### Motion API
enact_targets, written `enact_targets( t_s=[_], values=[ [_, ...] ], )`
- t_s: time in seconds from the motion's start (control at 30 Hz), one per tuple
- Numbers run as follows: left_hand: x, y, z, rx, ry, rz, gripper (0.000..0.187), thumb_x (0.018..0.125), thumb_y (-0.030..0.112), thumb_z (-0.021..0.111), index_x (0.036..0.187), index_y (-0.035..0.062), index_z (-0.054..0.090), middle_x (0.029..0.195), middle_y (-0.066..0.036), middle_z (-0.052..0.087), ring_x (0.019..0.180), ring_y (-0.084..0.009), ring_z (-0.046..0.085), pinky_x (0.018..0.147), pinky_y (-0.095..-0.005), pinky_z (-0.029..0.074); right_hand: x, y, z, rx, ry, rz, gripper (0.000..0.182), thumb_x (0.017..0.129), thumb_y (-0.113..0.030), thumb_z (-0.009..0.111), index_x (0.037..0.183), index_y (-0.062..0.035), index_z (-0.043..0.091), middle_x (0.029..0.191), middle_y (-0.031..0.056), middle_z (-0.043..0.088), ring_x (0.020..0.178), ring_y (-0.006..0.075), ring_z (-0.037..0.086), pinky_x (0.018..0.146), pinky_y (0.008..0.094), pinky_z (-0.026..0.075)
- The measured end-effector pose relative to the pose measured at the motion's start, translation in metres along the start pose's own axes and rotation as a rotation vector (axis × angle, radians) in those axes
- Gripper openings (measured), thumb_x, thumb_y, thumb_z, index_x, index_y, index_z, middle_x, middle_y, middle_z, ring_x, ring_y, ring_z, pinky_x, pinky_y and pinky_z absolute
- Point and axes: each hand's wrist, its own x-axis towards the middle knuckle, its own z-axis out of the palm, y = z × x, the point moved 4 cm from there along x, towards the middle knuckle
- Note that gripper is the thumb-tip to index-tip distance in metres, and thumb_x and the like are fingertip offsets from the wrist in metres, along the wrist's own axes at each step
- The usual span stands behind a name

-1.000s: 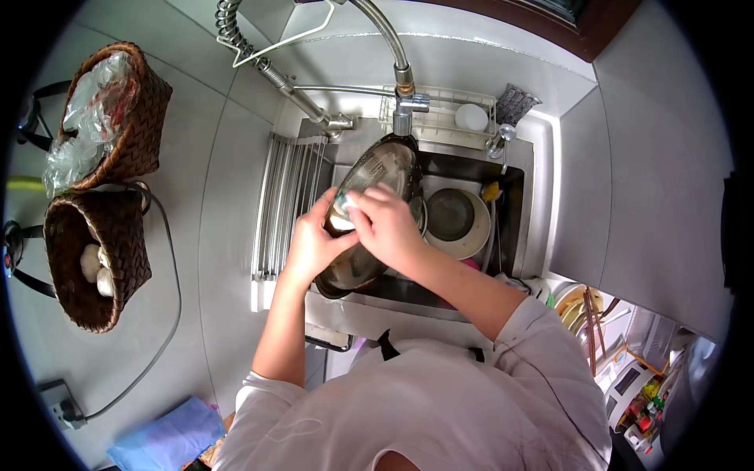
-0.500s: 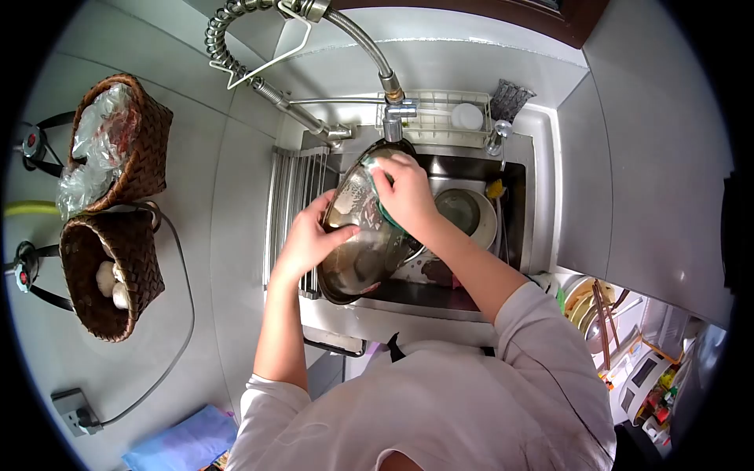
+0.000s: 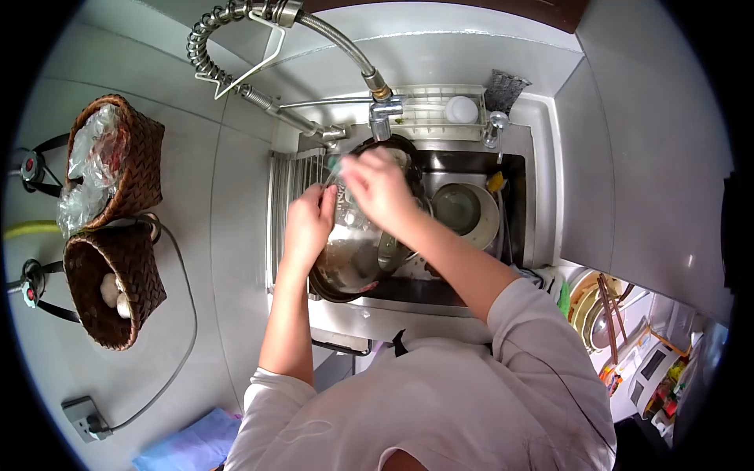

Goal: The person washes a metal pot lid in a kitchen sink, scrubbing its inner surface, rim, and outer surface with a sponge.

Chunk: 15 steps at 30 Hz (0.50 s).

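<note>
A large round pan [image 3: 345, 255] with a shiny inner surface and a dark rim is tilted over the left part of the sink [image 3: 514, 212]. My left hand [image 3: 309, 224] is closed on its left edge, thumb upward. My right hand [image 3: 378, 187], smeared by motion, is closed on a green scrubbing cloth [image 3: 334, 164] at the pan's upper left part. Most of the cloth is hidden behind the fingers. Just above the pan hangs the tap's spout [image 3: 380, 128].
Right of the pan, bowls [image 3: 456, 209] lie in the sink beside a yellow-headed brush [image 3: 495, 182]. A wire rack [image 3: 428, 98] stands behind. On the left counter are a basket with plastic bags [image 3: 141, 161] and a basket with white mushrooms [image 3: 145, 271].
My right hand has moved left across the pan with the cloth. My left hand has shifted its hold, and the pan is turned so that more of its face shows.
</note>
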Motion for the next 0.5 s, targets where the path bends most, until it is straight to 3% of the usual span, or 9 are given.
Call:
enact_targets(
  t_s=[0.03, 0.13, 0.17, 0.27, 0.33, 0.4, 0.43, 0.47, 0.5],
  values=[
    [-0.001, -0.007, -0.001, 0.001, -0.004, -0.018, 0.031, 0.096, 0.026, 0.063, 0.092, -0.0054, 0.062, 0.062, -0.017, 0.056, 0.053, -0.0214, 0.048, 0.054, -0.0348, 0.042, 0.008, 0.015, -0.006, 0.001, 0.014, 0.102, 0.017, 0.085, -0.013, 0.067, 0.099, -0.0033, 0.069, 0.073, 0.0139, 0.06, 0.076, 0.0309, 0.057, 0.068, 0.0423, 0.048],
    [-0.001, -0.015, -0.004, -0.098, 0.01, 0.017, 0.026, 0.093, 0.022, 0.066, 0.091, -0.0035, 0.063, 0.061, -0.016, 0.06, 0.051, -0.0248, 0.056, 0.052, -0.0393, 0.044, 0.015, 0.023, 0.0, 0.031, 0.04, 0.207, 0.009, 0.084, -0.011, 0.065, 0.09, -0.0041, 0.066, 0.077, 0.0142, 0.064, 0.08, 0.0324, 0.061, 0.068, 0.0435, 0.05],
    [-0.001, -0.026, -0.003, -0.188, -0.055, -0.093, 0.031, 0.086, 0.025, 0.075, 0.095, -0.0027, 0.065, 0.067, -0.012, 0.063, 0.058, -0.0165, 0.057, 0.057, -0.0347, 0.047, 0.014, 0.01, 0.005, 0.033, -0.032, 0.173, 0.009, 0.084, -0.011, 0.065, 0.09, -0.0044, 0.066, 0.079, 0.0143, 0.064, 0.081, 0.032, 0.061, 0.07, 0.0434, 0.05],
    [0.002, -0.05, 0.0, -0.245, -0.1, 0.139, 0.039, 0.08, 0.029, 0.081, 0.096, -0.0016, 0.064, 0.075, -0.012, 0.066, 0.067, -0.0157, 0.06, 0.064, -0.0321, 0.049, -0.002, -0.032, 0.034, 0.152, -0.187, -0.099, 0.014, 0.083, -0.012, 0.069, 0.093, -0.0014, 0.07, 0.079, 0.0145, 0.063, 0.079, 0.0307, 0.06, 0.072, 0.0411, 0.05],
    [0.005, -0.055, -0.003, -0.237, -0.245, -0.029, 0.049, 0.071, 0.029, 0.088, 0.099, -0.003, 0.063, 0.085, -0.011, 0.068, 0.077, -0.0152, 0.063, 0.073, -0.0313, 0.051, 0.002, -0.031, 0.035, 0.125, -0.219, -0.095, 0.015, 0.082, -0.015, 0.071, 0.09, -0.0027, 0.07, 0.077, 0.0147, 0.063, 0.078, 0.0305, 0.059, 0.073, 0.0404, 0.05],
    [0.005, -0.055, -0.002, -0.339, -0.255, -0.07, 0.054, 0.067, 0.027, 0.09, 0.101, -0.0046, 0.063, 0.087, -0.011, 0.069, 0.079, -0.0153, 0.063, 0.074, -0.0319, 0.052, 0.009, -0.003, 0.027, -0.044, -0.203, 0.018, 0.011, 0.084, -0.015, 0.067, 0.084, -0.0047, 0.071, 0.075, 0.0131, 0.063, 0.081, 0.0293, 0.06, 0.083, 0.0415, 0.049],
    [0.007, -0.063, 0.0, -0.338, -0.265, -0.107, 0.061, 0.062, 0.028, 0.093, 0.102, -0.0064, 0.062, 0.09, -0.01, 0.07, 0.081, -0.0153, 0.064, 0.076, -0.0311, 0.052, 0.018, 0.011, 0.017, -0.095, -0.141, 0.097, 0.012, 0.084, -0.016, 0.067, 0.083, -0.0046, 0.071, 0.074, 0.0132, 0.064, 0.081, 0.0287, 0.061, 0.081, 0.0428, 0.05],
    [0.009, -0.066, 0.002, -0.362, -0.275, -0.113, 0.062, 0.061, 0.028, 0.093, 0.102, -0.0064, 0.062, 0.09, -0.01, 0.07, 0.081, -0.0152, 0.064, 0.076, -0.0311, 0.052, 0.023, 0.028, 0.012, 0.045, -0.204, 0.334, 0.01, 0.083, -0.013, 0.067, 0.085, -0.0036, 0.07, 0.078, 0.0148, 0.065, 0.078, 0.0328, 0.061, 0.071, 0.0444, 0.049],
    [0.01, -0.064, 0.002, -0.384, -0.289, -0.122, 0.062, 0.061, 0.029, 0.094, 0.101, -0.0063, 0.062, 0.09, -0.01, 0.07, 0.081, -0.0151, 0.064, 0.076, -0.0311, 0.052, 0.023, 0.03, 0.014, 0.008, -0.204, 0.345, 0.009, 0.082, -0.013, 0.067, 0.084, -0.0043, 0.07, 0.078, 0.0136, 0.064, 0.078, 0.0323, 0.06, 0.072, 0.0436, 0.049]
  ],
)
